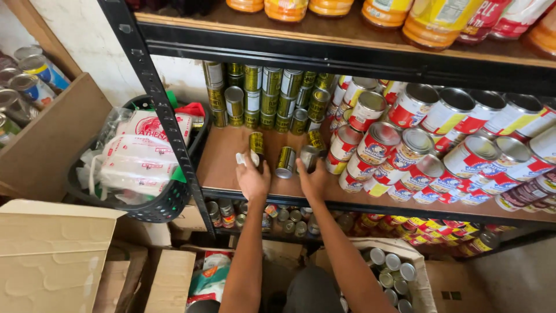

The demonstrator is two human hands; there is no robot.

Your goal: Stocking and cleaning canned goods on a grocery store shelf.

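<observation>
Two hands reach onto the wooden shelf (226,162) of a black metal rack. The left hand (253,177) has its grip closed around a small gold-labelled can (256,143), which stands upright near the front edge of the shelf; a bit of white paper or cloth (241,157) is also between its fingers. The right hand (313,177) is grasping a second small can (308,156), tilted, with its silver lid turned to the camera. A third small can (285,162) leans between the two hands, touched by neither, as far as I can tell.

Behind them stands a stacked block of the same small cans (260,95). To the right lie many larger red-and-white cans (417,148), piled on their sides.

Such a can is rigid metal, probably a little heavy for its size, with a smooth label that may slip. I judge that the best hold is around the side wall, thumb opposite the fingers.
</observation>
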